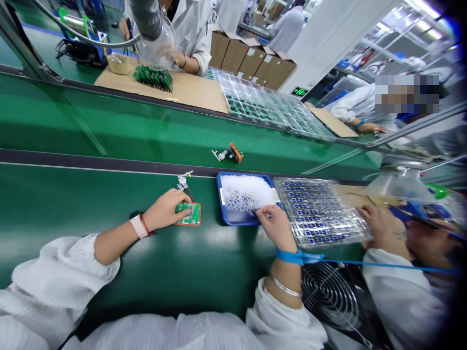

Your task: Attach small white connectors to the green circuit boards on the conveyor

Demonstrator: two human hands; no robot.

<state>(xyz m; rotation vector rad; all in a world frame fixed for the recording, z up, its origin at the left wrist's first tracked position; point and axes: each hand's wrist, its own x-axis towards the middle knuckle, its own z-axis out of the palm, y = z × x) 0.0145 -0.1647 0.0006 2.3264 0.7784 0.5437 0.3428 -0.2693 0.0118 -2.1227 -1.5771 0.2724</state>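
My left hand [168, 209] grips the left side of a green circuit board [196, 213] lying on the green bench. An orange rim shows around the board, and wires lead from it to a small white connector piece [183, 183]. My right hand [276, 223] is at the front right of a blue tray [239, 219], its thumb and fingertips pinched together. Whatever lies between those fingertips is too small to make out. A heap of tiny white pieces [246, 190] fills most of the tray. A blue wrist strap [290, 256] circles my right wrist.
A clear plastic tray [314, 214] with rows of small blue parts stands right of the blue tray, near a co-worker's hand [383, 226]. Another orange-rimmed unit [235, 152] lies on the green strip beyond. Below right is a fan [330, 294]. Other people work across the bench.
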